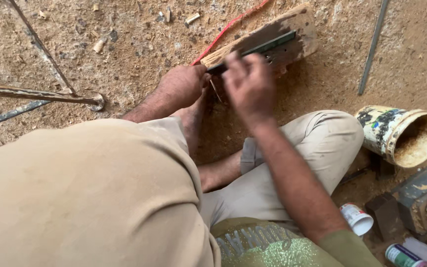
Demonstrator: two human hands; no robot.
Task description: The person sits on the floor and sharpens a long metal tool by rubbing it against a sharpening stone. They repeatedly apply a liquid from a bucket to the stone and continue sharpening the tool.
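We see the sawdust floor (pixel 139 54) under everything, and on it the wooden plank (pixel 292 29), our landmark, lying tilted. A dark green ruler (pixel 260 48) lies along the plank's near face. The left hand (pixel 186 85) sits at the plank's near end, its grip closed on the ruler's end. The right hand (pixel 249 81), blurred, hovers over the same end; we cannot tell its grip. A paint-stained bucket (pixel 396 133) lies tipped, well apart to the plank's right.
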